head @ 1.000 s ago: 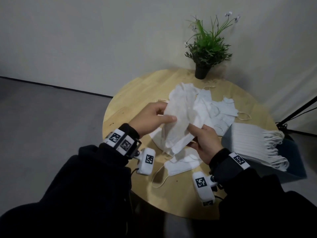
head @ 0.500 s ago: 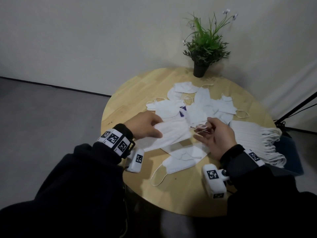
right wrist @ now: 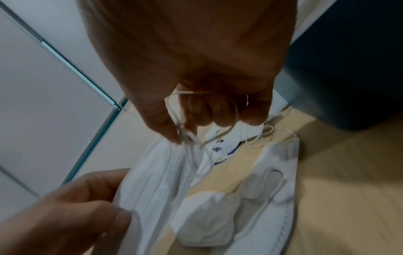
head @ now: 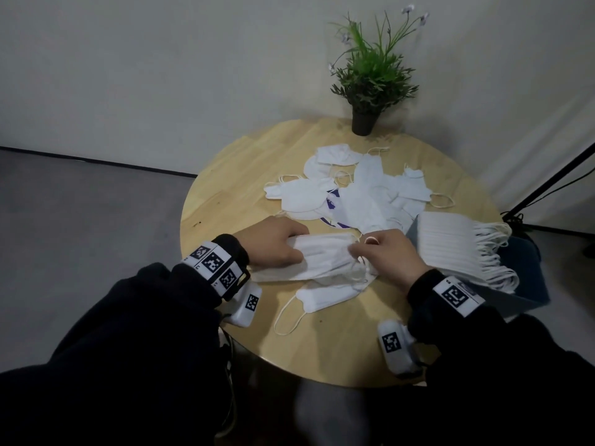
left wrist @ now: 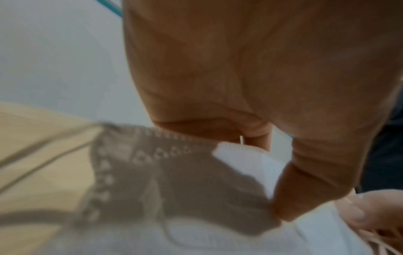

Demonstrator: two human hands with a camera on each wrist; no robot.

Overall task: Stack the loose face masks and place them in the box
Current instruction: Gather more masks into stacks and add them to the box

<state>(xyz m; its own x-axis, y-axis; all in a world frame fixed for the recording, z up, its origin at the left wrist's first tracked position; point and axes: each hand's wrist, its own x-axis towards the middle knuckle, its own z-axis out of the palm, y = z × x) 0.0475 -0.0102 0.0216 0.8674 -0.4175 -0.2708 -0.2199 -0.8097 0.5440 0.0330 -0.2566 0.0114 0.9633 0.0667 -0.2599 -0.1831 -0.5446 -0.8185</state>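
Mask [head: 325, 257] gripped by left hand [head: 270, 241]; right hand [head: 388, 252].

White face masks, loose and stacked

A small bundle of masks [head: 325, 255] is held level above the round table; loose masks [head: 363, 191] lie scattered behind it, a neat stack [head: 450, 249] fills the dark blue box [head: 528, 278].

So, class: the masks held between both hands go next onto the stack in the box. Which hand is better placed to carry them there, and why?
Probably the right hand: it pinches the held masks by their ear loops and is nearest the box; the left hand grips the far end.
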